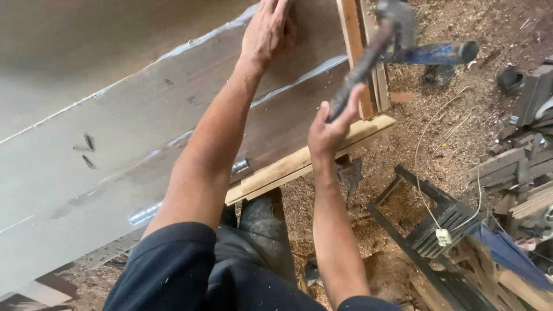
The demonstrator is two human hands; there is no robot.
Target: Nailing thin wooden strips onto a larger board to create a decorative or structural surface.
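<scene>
Grey panel (115, 150) is pressed flat by the open left hand (266, 31) near its far edge; a hammer (368, 55) is gripped, raised, in the right hand (328, 129). Fingers could be struck if the blow strays. No packages or labels are seen; sawdust floor (449, 126) lies beyond.
</scene>
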